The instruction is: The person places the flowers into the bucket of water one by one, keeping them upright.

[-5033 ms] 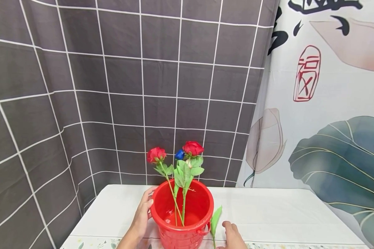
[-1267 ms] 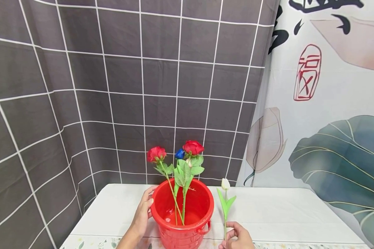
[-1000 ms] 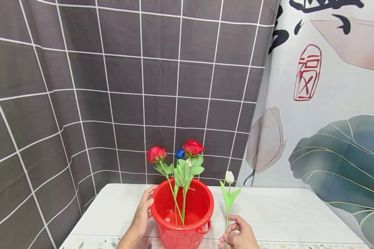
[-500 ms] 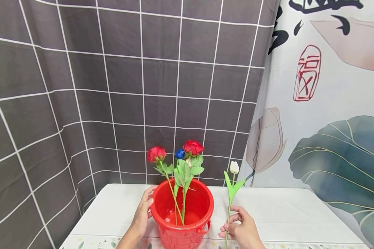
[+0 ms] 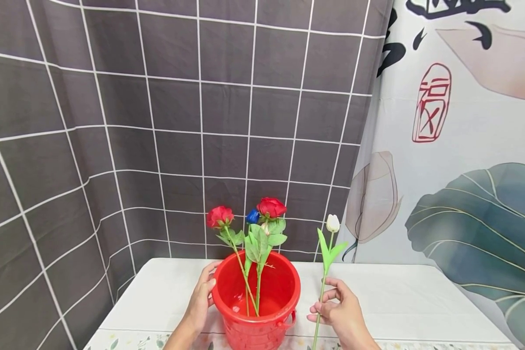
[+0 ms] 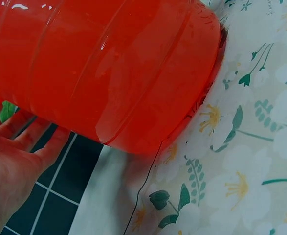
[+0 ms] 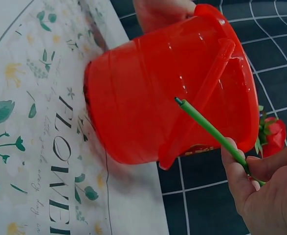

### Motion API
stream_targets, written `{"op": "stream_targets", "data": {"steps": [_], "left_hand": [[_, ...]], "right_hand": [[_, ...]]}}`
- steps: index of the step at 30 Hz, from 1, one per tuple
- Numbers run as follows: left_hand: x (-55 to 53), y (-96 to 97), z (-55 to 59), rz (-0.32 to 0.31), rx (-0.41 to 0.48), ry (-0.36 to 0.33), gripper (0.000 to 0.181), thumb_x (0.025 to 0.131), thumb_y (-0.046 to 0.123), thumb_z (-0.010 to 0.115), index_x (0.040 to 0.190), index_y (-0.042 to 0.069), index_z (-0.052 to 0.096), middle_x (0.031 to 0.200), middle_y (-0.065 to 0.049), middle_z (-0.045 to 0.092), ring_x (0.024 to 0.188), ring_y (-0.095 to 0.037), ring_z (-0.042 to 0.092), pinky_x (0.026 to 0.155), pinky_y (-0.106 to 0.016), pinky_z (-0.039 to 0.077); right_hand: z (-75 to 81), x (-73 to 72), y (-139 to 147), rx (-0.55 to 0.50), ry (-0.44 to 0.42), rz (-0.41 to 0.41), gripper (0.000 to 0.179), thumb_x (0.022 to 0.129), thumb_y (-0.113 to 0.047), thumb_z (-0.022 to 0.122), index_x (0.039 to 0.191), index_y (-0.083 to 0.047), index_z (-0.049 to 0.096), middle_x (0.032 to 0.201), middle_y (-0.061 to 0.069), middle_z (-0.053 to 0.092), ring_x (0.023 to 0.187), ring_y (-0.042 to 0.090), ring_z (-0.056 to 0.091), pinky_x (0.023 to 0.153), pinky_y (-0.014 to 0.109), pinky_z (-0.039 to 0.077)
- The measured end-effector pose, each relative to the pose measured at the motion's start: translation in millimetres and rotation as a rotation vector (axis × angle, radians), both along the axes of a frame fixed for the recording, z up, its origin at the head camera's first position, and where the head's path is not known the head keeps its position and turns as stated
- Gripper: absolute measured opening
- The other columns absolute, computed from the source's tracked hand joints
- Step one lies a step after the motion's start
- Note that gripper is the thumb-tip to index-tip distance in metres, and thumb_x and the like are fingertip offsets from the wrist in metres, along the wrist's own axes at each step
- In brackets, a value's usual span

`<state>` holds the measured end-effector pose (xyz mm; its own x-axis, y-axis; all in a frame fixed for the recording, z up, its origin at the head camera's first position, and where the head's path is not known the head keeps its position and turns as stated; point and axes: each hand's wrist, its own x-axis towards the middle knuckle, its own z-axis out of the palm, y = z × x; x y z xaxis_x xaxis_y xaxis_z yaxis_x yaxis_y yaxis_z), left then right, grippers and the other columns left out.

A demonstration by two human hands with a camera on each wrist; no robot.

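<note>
In the head view a red bucket [image 5: 258,335] stands at the table's front, holding two red roses [image 5: 271,207] and a blue bud [image 5: 253,217] on green stems. My left hand [image 5: 199,301] rests on the bucket's left side, fingers fairly straight against the outer wall below the rim. My right hand [image 5: 339,311] pinches the green stem of a white tulip [image 5: 332,223] between thumb and fingers, upright to the right of the bucket. From the right wrist view, the cut lower end of the tulip stem [image 7: 202,120] overlaps the bucket wall and its handle.
White cloth with a floral print covers the table [image 5: 398,301]; printed lettering shows in the right wrist view. A dark grid curtain [image 5: 223,107] hangs behind, and a pale curtain with leaf drawings [image 5: 468,194] is at the right.
Five seconds ago the right hand was at the table's front edge beside the tulip's leaf. It has since gripped the stem and raised the tulip up and rightward. Left hand and bucket stay put.
</note>
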<state>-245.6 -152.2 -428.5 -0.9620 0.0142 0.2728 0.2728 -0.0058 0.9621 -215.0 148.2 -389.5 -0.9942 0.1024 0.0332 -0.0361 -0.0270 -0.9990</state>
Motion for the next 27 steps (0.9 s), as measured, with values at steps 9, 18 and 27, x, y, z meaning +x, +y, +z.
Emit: {"op": "stream_targets", "data": {"steps": [9, 18, 27], "left_hand": [[-0.8, 1.1, 1.5, 0.007, 0.005, -0.009, 0.048, 0.095, 0.014, 0.029, 0.142, 0.005, 0.036, 0.133, -0.025, 0.048, 0.116, -0.035, 0.053, 0.087, -0.037, 0.052], [-1.0, 1.2, 1.3, 0.009, 0.009, -0.005, 0.048, 0.095, 0.014, 0.029, 0.142, 0.005, 0.037, 0.133, -0.025, 0.048, 0.116, -0.035, 0.053, 0.086, -0.036, 0.052], [-0.4, 1.5, 0.6, 0.010, 0.014, -0.006, 0.048, 0.095, 0.014, 0.029, 0.142, 0.005, 0.037, 0.133, -0.025, 0.048, 0.116, -0.035, 0.053, 0.086, -0.037, 0.052]], "right_hand": [[8.4, -2.7, -1.3, 0.008, 0.035, -0.004, 0.063, 0.077, 0.024, 0.053, 0.135, 0.006, 0.035, 0.088, 0.014, 0.044, 0.070, 0.027, 0.065, 0.065, 0.043, 0.057], [21.9, -6.2, -4.6, 0.013, 0.063, -0.009, 0.061, 0.079, 0.024, 0.054, 0.134, 0.004, 0.038, 0.089, 0.014, 0.045, 0.070, 0.024, 0.066, 0.065, 0.042, 0.058], [33.1, -9.3, -5.9, 0.005, 0.096, 0.001, 0.062, 0.080, 0.023, 0.051, 0.137, 0.002, 0.036, 0.090, 0.014, 0.044, 0.072, 0.023, 0.067, 0.067, 0.040, 0.058]]}}
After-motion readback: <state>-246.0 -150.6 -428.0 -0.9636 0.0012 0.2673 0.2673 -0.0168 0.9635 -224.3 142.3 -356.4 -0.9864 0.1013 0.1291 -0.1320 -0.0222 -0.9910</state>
